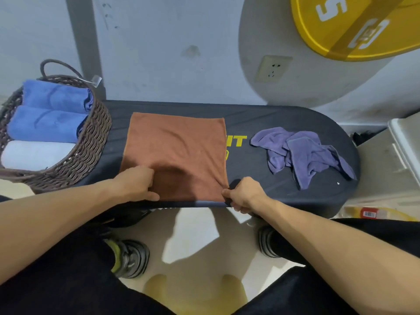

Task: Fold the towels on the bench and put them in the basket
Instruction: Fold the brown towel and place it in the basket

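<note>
While the brown towel (175,153) lies flat on the bench (284,196), right of the basket (91,142), both hands grip its near edge, probably to fold it away: left hand (138,183) pinching near the left corner, right hand (244,194) the right corner (fingertips partly hidden). It looks smooth, matte, roughly square.

Gym: padded bench (284,119), yellow weight plate (354,26) (marked 5).
</note>
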The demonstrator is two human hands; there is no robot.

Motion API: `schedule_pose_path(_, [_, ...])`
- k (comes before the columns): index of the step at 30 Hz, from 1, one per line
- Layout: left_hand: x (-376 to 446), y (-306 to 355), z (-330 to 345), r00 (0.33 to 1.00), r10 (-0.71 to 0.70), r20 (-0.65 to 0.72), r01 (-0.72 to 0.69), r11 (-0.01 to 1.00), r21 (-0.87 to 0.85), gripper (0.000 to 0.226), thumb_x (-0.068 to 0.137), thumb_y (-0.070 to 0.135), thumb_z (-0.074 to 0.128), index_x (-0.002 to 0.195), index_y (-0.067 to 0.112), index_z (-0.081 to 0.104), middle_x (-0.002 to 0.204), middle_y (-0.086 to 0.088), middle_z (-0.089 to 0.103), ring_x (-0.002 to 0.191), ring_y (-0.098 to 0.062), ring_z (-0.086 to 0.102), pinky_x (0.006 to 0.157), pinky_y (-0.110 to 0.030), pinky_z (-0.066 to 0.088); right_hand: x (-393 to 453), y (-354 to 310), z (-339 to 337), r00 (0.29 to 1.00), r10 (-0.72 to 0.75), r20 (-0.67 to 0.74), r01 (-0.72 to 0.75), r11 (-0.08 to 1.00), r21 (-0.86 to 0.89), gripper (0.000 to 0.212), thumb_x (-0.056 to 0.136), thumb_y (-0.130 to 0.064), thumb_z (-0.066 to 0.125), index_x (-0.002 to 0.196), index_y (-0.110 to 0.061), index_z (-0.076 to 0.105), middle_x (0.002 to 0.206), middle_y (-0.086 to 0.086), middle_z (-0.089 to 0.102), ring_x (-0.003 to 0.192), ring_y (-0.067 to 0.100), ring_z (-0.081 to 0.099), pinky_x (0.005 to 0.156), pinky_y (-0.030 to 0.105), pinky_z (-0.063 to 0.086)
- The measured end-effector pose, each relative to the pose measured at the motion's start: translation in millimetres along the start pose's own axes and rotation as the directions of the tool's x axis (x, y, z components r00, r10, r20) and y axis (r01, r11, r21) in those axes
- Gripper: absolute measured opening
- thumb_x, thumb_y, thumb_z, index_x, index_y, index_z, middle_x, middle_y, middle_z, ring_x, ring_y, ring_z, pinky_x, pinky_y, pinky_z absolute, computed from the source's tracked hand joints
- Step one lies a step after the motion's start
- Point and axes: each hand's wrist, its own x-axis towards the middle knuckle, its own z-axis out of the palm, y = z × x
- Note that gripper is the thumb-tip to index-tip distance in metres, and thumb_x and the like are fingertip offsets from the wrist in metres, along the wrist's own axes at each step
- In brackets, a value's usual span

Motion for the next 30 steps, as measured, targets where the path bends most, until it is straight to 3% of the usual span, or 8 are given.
schedule_pose_path(2, [-9.8, -10.7, 5.5, 0.998, 0.059, 0.012, -0.059, 0.997, 0.046, 0.042, 0.069, 0.05, 0.078, 0.081, 0.029, 0.044, 0.086, 0.01, 0.046, 0.077, -0.013, 0.051, 0.063, -0.031, 0.041, 2.1, 1.1, -2.8, 0.997, -0.035, -0.068, 0.026, 0.992, -0.123, 0.039, 0.077, -0.043, 0.073, 0.065, -0.01, 0.058, 0.058, 0.005, 0.063, 0.052, 0.024, 0.06, 0.051, 0.029, 0.049])
schedule_pose_path(5, [-22.0, -19.3, 14.8, 0.986, 0.159, -0.048, -0.154, 0.984, 0.085, 0.037, 0.07, 0.042, 0.078, 0.081, 0.032, 0.044, 0.085, 0.013, 0.044, 0.078, -0.01, 0.046, 0.061, -0.028, 0.033, 3.4, -3.7, -1.3, 0.921, -0.315, -0.231, 0.242, 0.924, -0.295, 0.039, 0.073, -0.048, 0.075, 0.065, -0.02, 0.048, 0.075, 0.002, 0.061, 0.077, 0.029, 0.063, 0.061, 0.029, 0.042])
schedule_pose_path(10, [-29.9, -30.0, 21.1, 0.977, 0.162, -0.139, -0.165, 0.986, -0.012, 0.021, 0.079, 0.035, 0.077, 0.083, 0.03, 0.057, 0.089, 0.012, 0.045, 0.087, -0.012, 0.05, 0.07, -0.031, 0.043, -1.0, -11.2, 19.5, 0.701, -0.708, 0.089, 0.693, 0.647, -0.318, 0.038, 0.075, -0.043, 0.079, 0.099, -0.024, 0.057, 0.098, -0.004, 0.051, 0.095, 0.019, 0.05, 0.075, 0.031, 0.041])
schedule_pose_path(14, [-31.8, -35.4, 20.0, 0.969, 0.16, -0.188, -0.189, 0.97, -0.15, 0.014, 0.089, 0.023, 0.068, 0.081, 0.03, 0.059, 0.094, 0.01, 0.05, 0.09, -0.014, 0.052, 0.081, -0.037, 0.047, 3.1, -9.9, 32.8, 0.702, -0.698, 0.14, 0.679, 0.597, -0.427, 0.051, 0.077, -0.043, 0.079, 0.113, -0.018, 0.053, 0.112, 0.003, 0.043, 0.105, 0.022, 0.04, 0.087, 0.035, 0.044])
schedule_pose_path(21, [-25.4, -42.2, -16.5, 0.953, 0.028, -0.301, -0.182, 0.847, -0.499, 0.03, 0.099, 0.014, 0.051, 0.079, 0.035, 0.042, 0.076, 0.006, 0.054, 0.067, -0.004, 0.05, 0.063, -0.029, 0.042, 6.2, -15.7, 26.7, 0.732, -0.681, -0.024, 0.597, 0.657, -0.46, 0.021, 0.095, -0.032, 0.058, 0.104, -0.013, 0.055, 0.111, 0.011, 0.049, 0.103, 0.033, 0.046, 0.082, 0.037, 0.043])
schedule_pose_path(24, [-21.1, -40.1, -36.4, 0.963, 0.001, -0.269, -0.143, 0.848, -0.51, 0.021, 0.097, 0.02, 0.05, 0.08, 0.033, 0.048, 0.072, 0.01, 0.055, 0.063, 0.0, 0.05, 0.061, -0.027, 0.039, 7.8, -30.0, -0.3, 0.802, -0.589, -0.098, 0.531, 0.779, -0.333, 0.014, 0.094, -0.024, 0.059, 0.092, -0.016, 0.047, 0.104, 0.017, 0.065, 0.095, 0.039, 0.059, 0.072, 0.036, 0.041])
schedule_pose_path(27, [-23.4, -40.0, -65.0, 0.971, 0.065, -0.231, -0.157, 0.902, -0.402, 0.011, 0.094, 0.036, 0.056, 0.084, 0.032, 0.056, 0.068, 0.011, 0.058, 0.063, -0.001, 0.053, 0.063, -0.026, 0.039, 2.6, -43.5, -48.1, 0.805, -0.588, -0.078, 0.557, 0.794, -0.244, 0.006, 0.093, -0.017, 0.061, 0.094, -0.012, 0.06, 0.092, 0.004, 0.069, 0.086, 0.026, 0.06, 0.076, 0.033, 0.047])
schedule_pose_path(30, [-33.5, -36.4, -103.9, 0.974, 0.106, -0.201, -0.183, 0.891, -0.416, 0.031, 0.086, 0.055, 0.061, 0.079, 0.025, 0.064, 0.055, 0.016, 0.053, 0.051, 0.0, 0.048, 0.056, -0.016, 0.039, -9.6, -54.3, -97.8, 0.776, -0.625, -0.09, 0.609, 0.778, -0.154, 0.022, 0.097, -0.024, 0.06, 0.084, -0.006, 0.064, 0.075, 0.004, 0.069, 0.072, 0.028, 0.061, 0.069, 0.033, 0.049])
